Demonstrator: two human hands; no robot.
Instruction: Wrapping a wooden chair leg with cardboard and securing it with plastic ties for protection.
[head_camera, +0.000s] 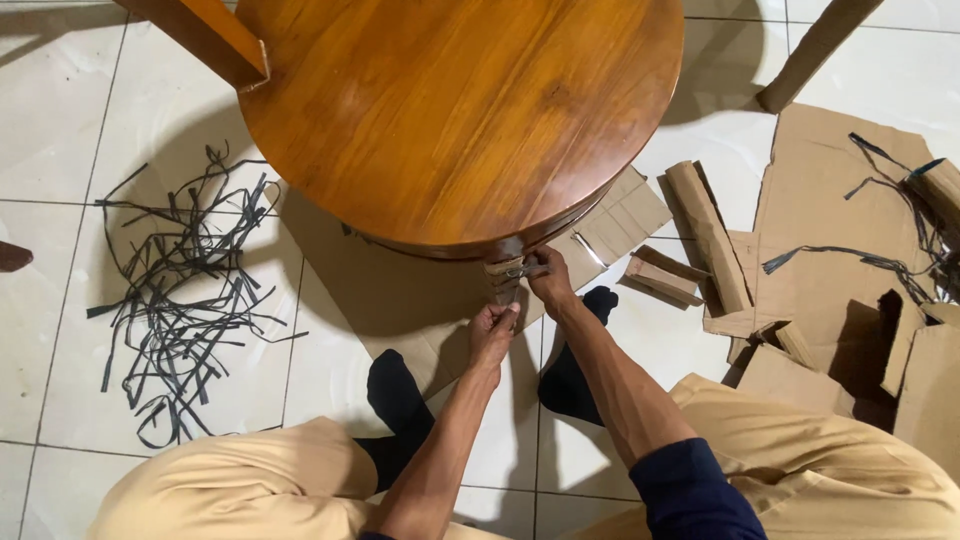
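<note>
The left hand (492, 330) pinches a cardboard strip (502, 285) at the round wooden table (460, 110) edge. The right hand (548, 275) grips what appears to be scissors (520, 270) there.

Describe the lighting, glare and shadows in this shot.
Head view: sharp overall; soft glare on the round wooden table; its shadow falls on the cardboard sheet under it; the left hand and right hand sit in shade at the table's edge; the tiled floor is brightly lit.
</note>
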